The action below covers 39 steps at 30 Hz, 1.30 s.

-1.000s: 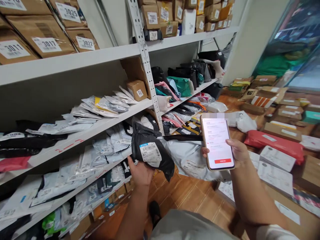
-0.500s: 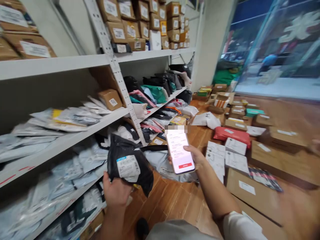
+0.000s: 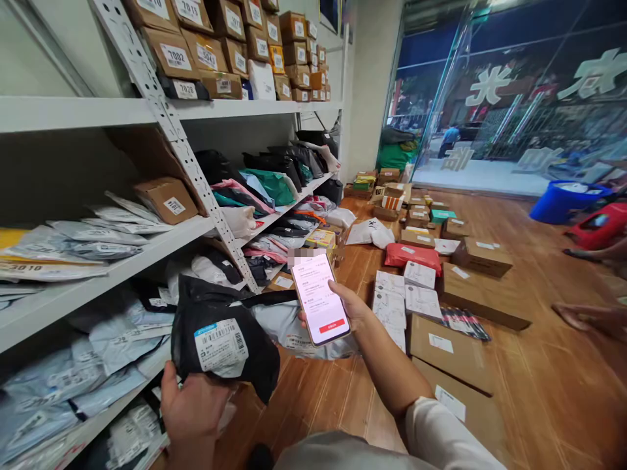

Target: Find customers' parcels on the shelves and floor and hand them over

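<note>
My left hand (image 3: 193, 405) is closed on the lower edge of a black plastic parcel bag (image 3: 264, 346) that bears a white shipping label with a barcode. In my right hand (image 3: 345, 303) is a smartphone (image 3: 321, 307), held upright with the thumb over its lit screen; the screen shows lines of text and a red button near the bottom. Behind the phone is a grey-white plastic parcel bag (image 3: 279, 326), partly hidden by the phone and the black bag. How it is supported cannot be made out.
White metal shelving (image 3: 117, 114) along the left holds cardboard boxes (image 3: 176, 59) above and bagged parcels (image 3: 88, 238) below. On the wooden floor to the right lie cartons (image 3: 450, 352), white boxes (image 3: 389, 294) and a red parcel (image 3: 414, 256). A blue tub (image 3: 563, 202) stands farther right, near a person's foot (image 3: 575, 315).
My view has turned to the right, so the shelves slide left and the blue tub appears. Both hands keep hold of the parcel bag and the phone.
</note>
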Each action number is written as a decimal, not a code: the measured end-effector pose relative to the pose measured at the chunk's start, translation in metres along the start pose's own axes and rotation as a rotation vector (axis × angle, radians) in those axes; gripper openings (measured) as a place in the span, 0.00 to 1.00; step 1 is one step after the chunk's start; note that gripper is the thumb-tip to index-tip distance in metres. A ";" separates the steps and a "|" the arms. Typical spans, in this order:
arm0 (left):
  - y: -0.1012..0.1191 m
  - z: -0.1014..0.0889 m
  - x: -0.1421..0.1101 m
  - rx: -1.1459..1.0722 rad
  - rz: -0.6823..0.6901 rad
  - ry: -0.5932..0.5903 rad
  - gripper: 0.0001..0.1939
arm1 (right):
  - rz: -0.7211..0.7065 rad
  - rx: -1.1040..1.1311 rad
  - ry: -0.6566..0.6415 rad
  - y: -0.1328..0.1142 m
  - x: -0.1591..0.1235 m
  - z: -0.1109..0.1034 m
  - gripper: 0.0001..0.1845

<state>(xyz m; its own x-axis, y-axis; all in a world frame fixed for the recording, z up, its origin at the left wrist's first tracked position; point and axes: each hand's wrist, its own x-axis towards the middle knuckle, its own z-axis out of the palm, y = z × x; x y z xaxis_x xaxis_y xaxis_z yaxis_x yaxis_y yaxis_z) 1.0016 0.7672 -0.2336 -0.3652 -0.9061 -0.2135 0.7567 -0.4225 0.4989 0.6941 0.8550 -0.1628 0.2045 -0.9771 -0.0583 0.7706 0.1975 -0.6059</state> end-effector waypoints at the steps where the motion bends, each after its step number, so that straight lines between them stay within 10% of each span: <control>1: -0.001 0.000 0.000 -0.013 0.016 -0.034 0.32 | -0.008 -0.006 -0.001 0.000 0.000 0.000 0.37; 10: -0.004 -0.007 -0.002 -0.084 0.029 -0.233 0.30 | 0.029 -0.038 0.080 0.007 -0.002 -0.004 0.27; 39: -0.005 0.005 -0.003 -0.011 0.064 -0.032 0.30 | 0.029 -0.037 0.024 0.000 0.000 -0.006 0.28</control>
<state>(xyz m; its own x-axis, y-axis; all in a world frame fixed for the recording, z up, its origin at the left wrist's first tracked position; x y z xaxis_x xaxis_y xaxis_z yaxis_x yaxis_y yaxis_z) 0.9963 0.7723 -0.2308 -0.3329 -0.9301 -0.1549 0.7849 -0.3644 0.5011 0.6903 0.8548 -0.1676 0.2115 -0.9727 -0.0955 0.7418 0.2234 -0.6323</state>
